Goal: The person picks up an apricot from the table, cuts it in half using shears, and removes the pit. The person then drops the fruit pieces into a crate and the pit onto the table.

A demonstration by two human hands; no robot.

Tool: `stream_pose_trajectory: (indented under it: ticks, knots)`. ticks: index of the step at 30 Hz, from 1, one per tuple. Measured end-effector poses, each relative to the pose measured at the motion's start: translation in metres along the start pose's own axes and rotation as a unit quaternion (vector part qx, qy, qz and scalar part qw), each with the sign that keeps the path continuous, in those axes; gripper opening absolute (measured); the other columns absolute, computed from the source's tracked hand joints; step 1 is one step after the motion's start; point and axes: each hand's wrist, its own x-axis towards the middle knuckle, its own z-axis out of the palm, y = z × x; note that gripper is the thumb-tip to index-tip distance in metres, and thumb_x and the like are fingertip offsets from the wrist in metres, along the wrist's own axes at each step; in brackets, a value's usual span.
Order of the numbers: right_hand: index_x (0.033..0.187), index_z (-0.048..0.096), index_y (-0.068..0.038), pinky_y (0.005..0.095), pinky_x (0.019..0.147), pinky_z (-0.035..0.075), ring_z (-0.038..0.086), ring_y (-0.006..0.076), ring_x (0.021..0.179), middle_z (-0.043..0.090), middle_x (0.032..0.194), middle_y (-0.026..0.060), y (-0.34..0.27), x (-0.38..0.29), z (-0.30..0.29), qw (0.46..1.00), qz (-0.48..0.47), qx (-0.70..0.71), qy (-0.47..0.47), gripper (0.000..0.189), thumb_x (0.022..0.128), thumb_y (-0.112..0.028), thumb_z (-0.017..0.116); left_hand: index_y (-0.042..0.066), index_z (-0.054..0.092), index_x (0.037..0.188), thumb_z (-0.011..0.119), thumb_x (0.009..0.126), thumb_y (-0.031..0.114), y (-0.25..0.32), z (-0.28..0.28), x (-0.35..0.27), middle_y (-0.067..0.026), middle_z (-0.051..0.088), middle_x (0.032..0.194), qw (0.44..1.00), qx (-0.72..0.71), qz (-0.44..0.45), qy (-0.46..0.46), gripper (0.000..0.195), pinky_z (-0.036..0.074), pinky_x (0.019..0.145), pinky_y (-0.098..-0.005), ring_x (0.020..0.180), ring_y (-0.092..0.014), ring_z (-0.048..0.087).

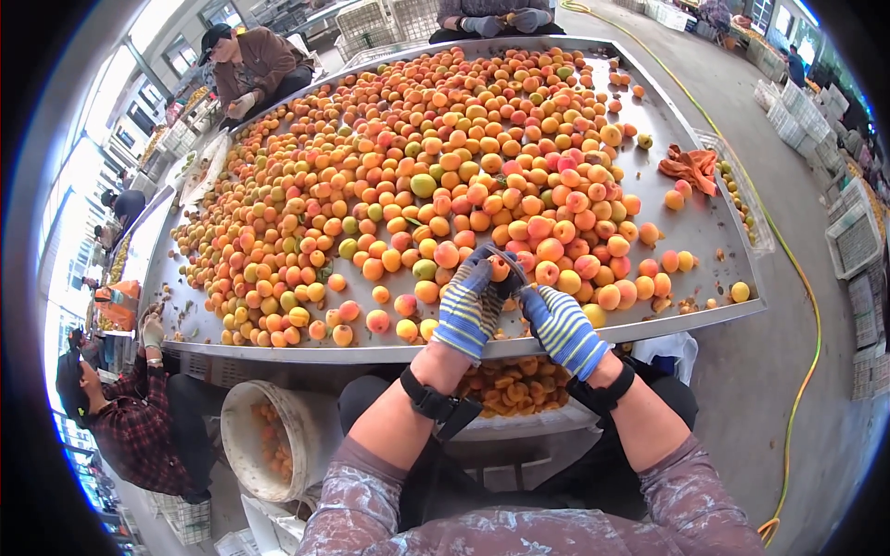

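My left hand (471, 299), in a blue, white and yellow striped glove, holds an apricot (499, 269) above the near edge of a metal table (389, 353). My right hand (562, 323), in a matching glove, is closed on a thin tool, perhaps a small knife, whose curved metal part (513, 267) lies against the fruit; its exact kind cannot be told. Whole apricots (417, 167) in orange, red and green-yellow spread over the table. Below my hands, a container (514, 429) between my knees holds opened apricot pieces (518, 389).
A white bucket (240, 445) with apricot pieces lies tilted at left. An orange cloth (688, 169) rests on the table's right side. Co-workers sit at the left (132, 424), far left corner (254, 66) and far edge (495, 17). A yellow-green hose (810, 306) crosses the floor at right.
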Motion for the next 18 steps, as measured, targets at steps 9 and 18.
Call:
stream_pose_trajectory:
  ticks: [9,18]
  knots:
    - [0.090,0.059,0.004,0.0445,0.063,0.047,0.060,0.0403,0.072,0.061,0.075,0.0243,-0.013,-0.005,0.002,0.996,-0.023,-0.078,0.020,0.030,0.094,-0.025,0.053,0.002,0.055,0.113,0.064,0.087,0.013,0.006,-0.010,0.004,-0.0126,0.062,0.107,1.000,0.025,0.009,-0.013,0.030,0.053,0.089,-0.0378,0.100,-0.024,0.062]
    - [0.087,0.058,0.002,0.0469,0.060,0.047,0.060,0.0396,0.067,0.060,0.069,0.0245,-0.008,-0.002,0.004,0.980,-0.063,-0.187,0.023,0.031,0.093,-0.027,0.053,0.000,0.035,0.133,0.062,0.089,0.014,0.007,0.006,-0.006,-0.0197,0.055,0.120,0.984,0.166,0.060,0.011,0.053,0.052,0.090,-0.0384,0.106,-0.028,0.060]
